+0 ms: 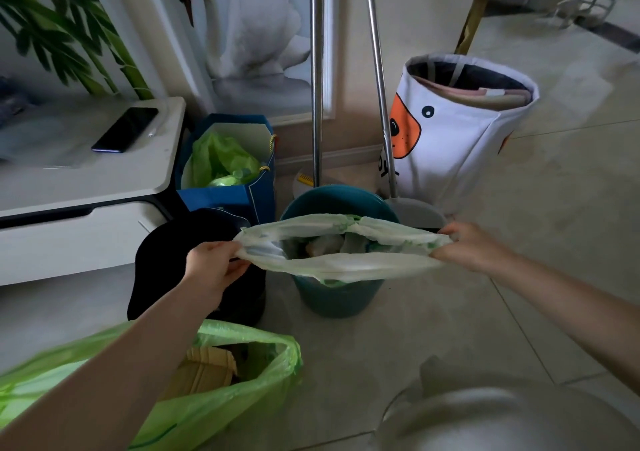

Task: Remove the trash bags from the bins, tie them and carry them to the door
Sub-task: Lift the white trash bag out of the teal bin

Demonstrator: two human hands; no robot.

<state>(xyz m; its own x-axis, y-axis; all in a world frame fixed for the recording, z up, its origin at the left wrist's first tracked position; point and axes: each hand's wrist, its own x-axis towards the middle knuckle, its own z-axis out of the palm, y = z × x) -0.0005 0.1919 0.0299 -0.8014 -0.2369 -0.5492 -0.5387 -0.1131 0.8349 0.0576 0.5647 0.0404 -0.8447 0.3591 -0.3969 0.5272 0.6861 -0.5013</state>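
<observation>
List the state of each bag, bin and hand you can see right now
left hand: gripping bag rim
right hand: gripping bag rim
white trash bag: untied, stretched open, inside bin
teal bin: upright, bag inside
green bag: open, untied, on floor
blue gift bag: upright, open

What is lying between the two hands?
In the head view, only the stretched pale-green plastic trash bag spans from left hand to right hand, above the round teal bin.

Phone on white cabinet; duck-print hamper by wall
</observation>
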